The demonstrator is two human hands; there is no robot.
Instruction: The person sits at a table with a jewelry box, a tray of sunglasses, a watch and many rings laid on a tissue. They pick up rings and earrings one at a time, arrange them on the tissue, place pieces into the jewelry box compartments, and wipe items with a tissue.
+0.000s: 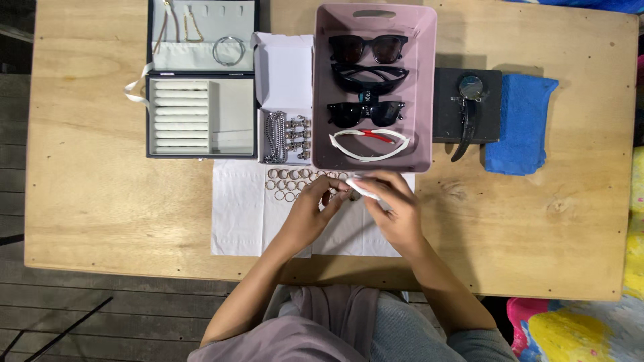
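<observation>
Rings (290, 182) lie in loose rows on the white paper sheet (236, 214) just in front of the pink bin (320, 100), our landmark. We pinch a small ring between the fingers of our left hand (314, 211), while our right hand (396, 211) grips a white wipe (365, 188) against it. Inside the bin we see four pairs of sunglasses (367, 48), three black and one white with red. Left of the bin stands a white box (285, 70) holding chains, then an open jewellery case (201, 114). Right of it a watch (469, 90) rests on a black box, beside a blue cloth (520, 127).
</observation>
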